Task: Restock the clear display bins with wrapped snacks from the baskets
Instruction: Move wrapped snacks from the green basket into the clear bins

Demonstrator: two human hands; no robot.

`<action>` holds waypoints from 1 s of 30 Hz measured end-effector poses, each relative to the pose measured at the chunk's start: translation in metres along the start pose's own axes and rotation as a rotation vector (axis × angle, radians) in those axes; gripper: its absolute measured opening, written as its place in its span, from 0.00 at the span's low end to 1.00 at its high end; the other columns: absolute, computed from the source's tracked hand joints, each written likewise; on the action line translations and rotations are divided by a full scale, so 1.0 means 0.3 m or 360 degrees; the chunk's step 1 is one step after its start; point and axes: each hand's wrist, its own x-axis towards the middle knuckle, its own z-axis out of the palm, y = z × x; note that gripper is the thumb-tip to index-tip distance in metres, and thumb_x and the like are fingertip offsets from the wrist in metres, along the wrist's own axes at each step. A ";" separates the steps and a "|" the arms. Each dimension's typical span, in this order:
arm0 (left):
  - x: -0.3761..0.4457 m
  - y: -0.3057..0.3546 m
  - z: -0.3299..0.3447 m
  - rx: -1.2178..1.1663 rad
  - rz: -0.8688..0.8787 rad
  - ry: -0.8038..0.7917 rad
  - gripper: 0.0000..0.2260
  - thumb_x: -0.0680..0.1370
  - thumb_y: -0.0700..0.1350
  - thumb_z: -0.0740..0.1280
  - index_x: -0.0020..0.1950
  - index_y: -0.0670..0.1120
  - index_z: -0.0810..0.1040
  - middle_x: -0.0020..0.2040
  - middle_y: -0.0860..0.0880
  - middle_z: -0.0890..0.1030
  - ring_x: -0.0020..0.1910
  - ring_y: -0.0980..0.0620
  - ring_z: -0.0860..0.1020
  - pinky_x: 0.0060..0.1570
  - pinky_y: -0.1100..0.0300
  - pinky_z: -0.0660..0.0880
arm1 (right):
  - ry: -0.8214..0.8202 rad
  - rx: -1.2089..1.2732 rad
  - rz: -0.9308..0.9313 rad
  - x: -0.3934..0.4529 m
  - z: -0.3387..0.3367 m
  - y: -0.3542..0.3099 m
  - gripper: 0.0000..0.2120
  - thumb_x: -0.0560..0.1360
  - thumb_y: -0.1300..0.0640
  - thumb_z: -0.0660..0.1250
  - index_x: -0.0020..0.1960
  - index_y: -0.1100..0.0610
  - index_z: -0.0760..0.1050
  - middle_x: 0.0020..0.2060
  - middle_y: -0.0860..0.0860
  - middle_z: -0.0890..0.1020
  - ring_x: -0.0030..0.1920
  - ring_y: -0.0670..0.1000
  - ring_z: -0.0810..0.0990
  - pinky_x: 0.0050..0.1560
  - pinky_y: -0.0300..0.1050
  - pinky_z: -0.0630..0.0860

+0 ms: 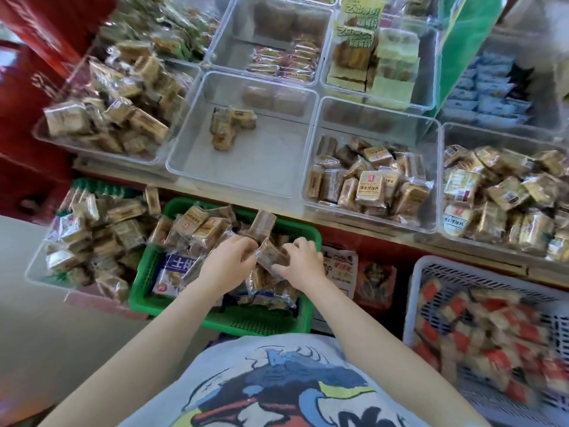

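A green basket (144, 272) below the shelf is heaped with brown wrapped snacks (200, 224). Both my hands are down in it. My left hand (229, 261) and my right hand (300, 263) grip a bunch of wrapped snacks (271, 255) between them, fingers curled round the packets. Above the basket stands a clear display bin (246, 167) that holds only a few brown wrapped snacks (229, 124) near its back. The clear bins to its left (92, 140) and right (372, 211) are piled with similar packets.
A white basket (431, 272) of red-and-white packets stands at the lower right. A clear bin (43, 272) of snacks sits left of the green basket. More clear bins fill the back rows. A red post rises at the left.
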 end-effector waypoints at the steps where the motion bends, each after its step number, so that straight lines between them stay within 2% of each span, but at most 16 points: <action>1: 0.015 -0.013 -0.016 0.0008 0.0048 -0.0012 0.12 0.81 0.49 0.63 0.64 0.51 0.77 0.58 0.53 0.77 0.55 0.53 0.76 0.49 0.58 0.75 | -0.0042 -0.0036 0.0042 0.011 0.003 -0.020 0.31 0.76 0.37 0.66 0.73 0.51 0.69 0.71 0.53 0.66 0.72 0.57 0.62 0.67 0.58 0.65; 3: 0.049 -0.043 -0.049 0.0001 0.0100 -0.0052 0.12 0.80 0.50 0.63 0.64 0.52 0.76 0.58 0.53 0.76 0.55 0.53 0.75 0.50 0.56 0.75 | -0.0098 -0.0015 0.0097 0.029 -0.005 -0.054 0.30 0.75 0.38 0.69 0.72 0.52 0.70 0.73 0.53 0.65 0.74 0.57 0.59 0.69 0.58 0.63; 5: 0.083 -0.072 -0.079 -0.0080 0.0119 -0.0098 0.14 0.80 0.51 0.64 0.66 0.53 0.74 0.62 0.53 0.75 0.58 0.53 0.75 0.55 0.53 0.76 | -0.0023 0.0160 0.0112 0.034 -0.039 -0.082 0.25 0.73 0.42 0.72 0.66 0.51 0.74 0.66 0.51 0.72 0.69 0.56 0.67 0.66 0.56 0.68; 8: 0.116 -0.074 -0.127 -0.0398 0.0134 -0.0191 0.26 0.77 0.55 0.70 0.73 0.55 0.68 0.66 0.57 0.72 0.61 0.55 0.74 0.60 0.53 0.75 | 0.0052 0.0887 0.0134 -0.009 -0.143 -0.120 0.17 0.72 0.49 0.76 0.57 0.49 0.74 0.50 0.49 0.80 0.51 0.52 0.78 0.49 0.46 0.77; 10: 0.136 -0.046 -0.169 -0.0765 0.0087 -0.0295 0.24 0.74 0.55 0.73 0.68 0.59 0.71 0.60 0.60 0.78 0.56 0.60 0.78 0.54 0.60 0.76 | 0.0099 0.1136 0.0095 -0.056 -0.226 -0.144 0.17 0.73 0.49 0.76 0.58 0.49 0.75 0.48 0.48 0.80 0.47 0.47 0.78 0.42 0.37 0.74; 12: 0.153 -0.015 -0.209 -0.1056 0.0030 -0.0354 0.14 0.74 0.53 0.75 0.57 0.59 0.78 0.48 0.60 0.83 0.45 0.65 0.81 0.43 0.68 0.75 | 0.0161 0.1227 0.0053 -0.088 -0.286 -0.157 0.15 0.74 0.49 0.74 0.59 0.47 0.77 0.49 0.44 0.80 0.48 0.40 0.77 0.43 0.32 0.71; 13: 0.167 -0.004 -0.222 -0.1131 0.0043 -0.0339 0.11 0.74 0.51 0.75 0.54 0.56 0.79 0.46 0.58 0.84 0.42 0.65 0.81 0.40 0.69 0.74 | 0.0190 0.1296 0.0035 -0.094 -0.308 -0.158 0.14 0.75 0.49 0.74 0.59 0.44 0.77 0.50 0.43 0.81 0.49 0.40 0.78 0.47 0.33 0.73; 15: 0.186 0.028 -0.244 -0.1215 0.0101 -0.0238 0.13 0.75 0.50 0.74 0.58 0.52 0.79 0.48 0.55 0.84 0.44 0.60 0.82 0.39 0.68 0.75 | 0.0260 0.1364 0.0011 -0.096 -0.346 -0.140 0.13 0.75 0.51 0.73 0.58 0.43 0.77 0.52 0.45 0.82 0.53 0.44 0.81 0.54 0.42 0.77; 17: 0.206 0.050 -0.251 -0.0973 0.0263 0.0065 0.17 0.77 0.51 0.72 0.65 0.51 0.77 0.55 0.55 0.82 0.52 0.57 0.80 0.48 0.63 0.76 | 0.0454 0.1370 0.0038 -0.096 -0.396 -0.123 0.12 0.75 0.53 0.73 0.58 0.47 0.78 0.51 0.48 0.83 0.52 0.46 0.81 0.55 0.42 0.78; 19: 0.235 0.041 -0.241 -0.0449 0.0444 0.0407 0.19 0.79 0.52 0.67 0.69 0.49 0.73 0.63 0.51 0.78 0.63 0.52 0.74 0.63 0.56 0.71 | 0.0853 0.1361 0.0161 -0.083 -0.447 -0.100 0.10 0.75 0.55 0.72 0.56 0.52 0.76 0.45 0.48 0.81 0.45 0.42 0.79 0.48 0.35 0.76; 20: 0.252 0.024 -0.232 -0.0204 0.0496 0.0487 0.20 0.80 0.52 0.65 0.72 0.49 0.71 0.67 0.49 0.75 0.68 0.49 0.70 0.68 0.52 0.66 | 0.1080 0.1287 0.0257 -0.066 -0.464 -0.087 0.10 0.76 0.55 0.71 0.56 0.54 0.75 0.43 0.47 0.79 0.41 0.40 0.77 0.43 0.31 0.73; 22: 0.278 -0.025 -0.213 0.0191 0.0504 0.0441 0.24 0.81 0.54 0.62 0.76 0.48 0.66 0.73 0.47 0.70 0.75 0.46 0.64 0.76 0.47 0.56 | 0.1415 0.1005 0.0393 -0.019 -0.480 -0.065 0.12 0.77 0.57 0.69 0.59 0.54 0.72 0.43 0.45 0.77 0.41 0.42 0.75 0.39 0.30 0.69; 23: 0.284 -0.055 -0.197 0.0338 0.0501 0.0381 0.26 0.81 0.56 0.60 0.77 0.48 0.63 0.75 0.46 0.67 0.77 0.46 0.61 0.77 0.46 0.51 | 0.1483 0.0788 0.0412 0.015 -0.472 -0.047 0.13 0.77 0.58 0.68 0.60 0.54 0.72 0.46 0.47 0.77 0.44 0.46 0.75 0.41 0.34 0.70; 26: 0.281 -0.119 -0.165 0.0561 0.0583 0.0255 0.31 0.81 0.59 0.56 0.81 0.50 0.53 0.79 0.47 0.60 0.80 0.46 0.52 0.78 0.46 0.43 | 0.1237 0.0281 0.0370 0.116 -0.428 0.000 0.11 0.78 0.58 0.66 0.60 0.53 0.75 0.55 0.52 0.76 0.54 0.53 0.75 0.45 0.46 0.72; 29: 0.294 -0.131 -0.179 0.0555 0.0598 0.0205 0.32 0.80 0.58 0.57 0.81 0.52 0.49 0.80 0.48 0.56 0.80 0.48 0.48 0.78 0.48 0.38 | 0.0789 0.0313 0.0365 0.159 -0.385 -0.002 0.12 0.79 0.50 0.64 0.58 0.53 0.81 0.57 0.53 0.77 0.60 0.55 0.74 0.56 0.50 0.74; 30: 0.297 -0.132 -0.180 0.0565 0.0594 0.0202 0.33 0.80 0.59 0.57 0.81 0.52 0.48 0.80 0.49 0.55 0.80 0.49 0.47 0.77 0.48 0.36 | 0.0745 0.0321 0.0362 0.152 -0.368 -0.019 0.13 0.79 0.50 0.63 0.57 0.53 0.82 0.58 0.53 0.77 0.62 0.55 0.73 0.60 0.51 0.73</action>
